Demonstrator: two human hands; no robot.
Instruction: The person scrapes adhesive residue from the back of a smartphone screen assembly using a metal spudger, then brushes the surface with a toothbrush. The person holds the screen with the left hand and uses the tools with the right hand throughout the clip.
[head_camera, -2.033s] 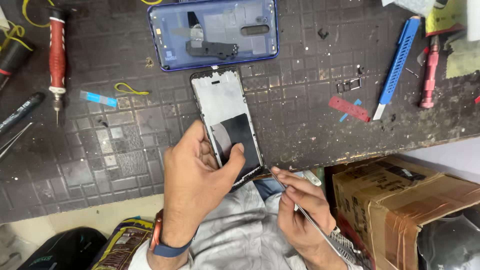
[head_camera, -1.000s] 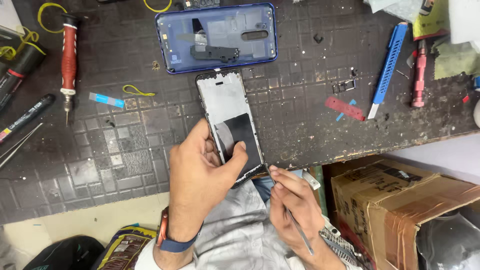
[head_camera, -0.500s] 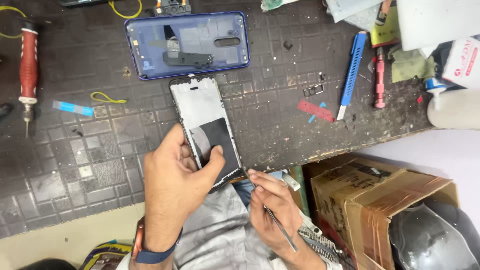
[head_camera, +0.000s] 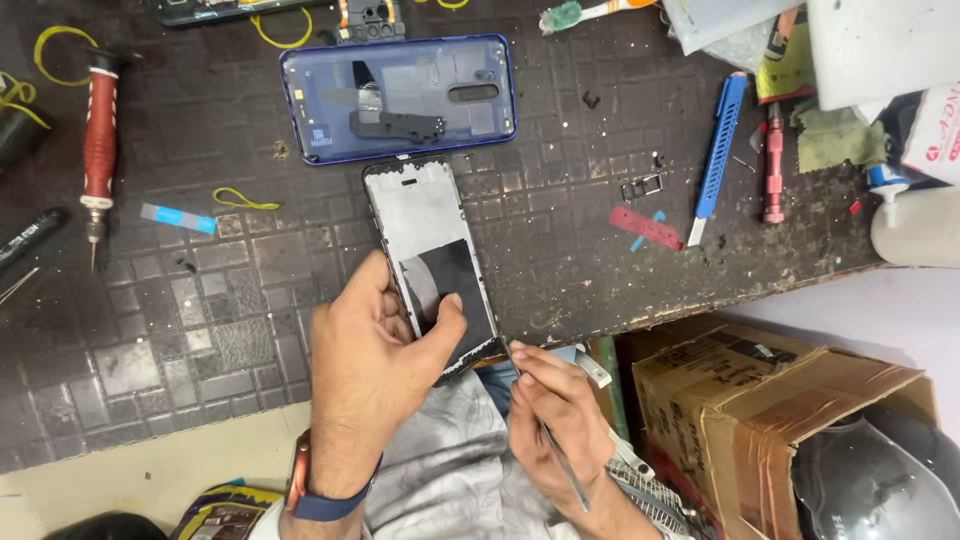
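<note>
A dark, grid-patterned mat is covering the tabletop (head_camera: 600, 260), and everything else is lying on or beside it. At the lower right, off the tabletop's edge, a brown cardboard box (head_camera: 760, 410) is standing open with a rounded clear plastic item inside it. Near the top, a blue rectangular phone back cover (head_camera: 400, 100) is lying flat with its inner side up, just beyond the top end of the black-rimmed, pale grey phone frame (head_camera: 430, 265), which is resting lengthwise at the tabletop's near edge with a dark square patch on its lower half.

The left hand (head_camera: 375, 370) is gripping the lower part of this frame, thumb pressing onto the dark patch and fingers curling around the left edge. The right hand (head_camera: 550, 415) is closed around thin metal tweezers (head_camera: 555, 455), whose tip is sitting at the frame's lower right corner.

Well apart on the left, a red-handled screwdriver (head_camera: 98, 140) is lying nearly upright in the view. On the right, a blue plastic opening tool (head_camera: 720, 155) is lying beside a slim pink-red screwdriver (head_camera: 773, 170), and a small red strip (head_camera: 645, 227) is lying just to their left.
</note>
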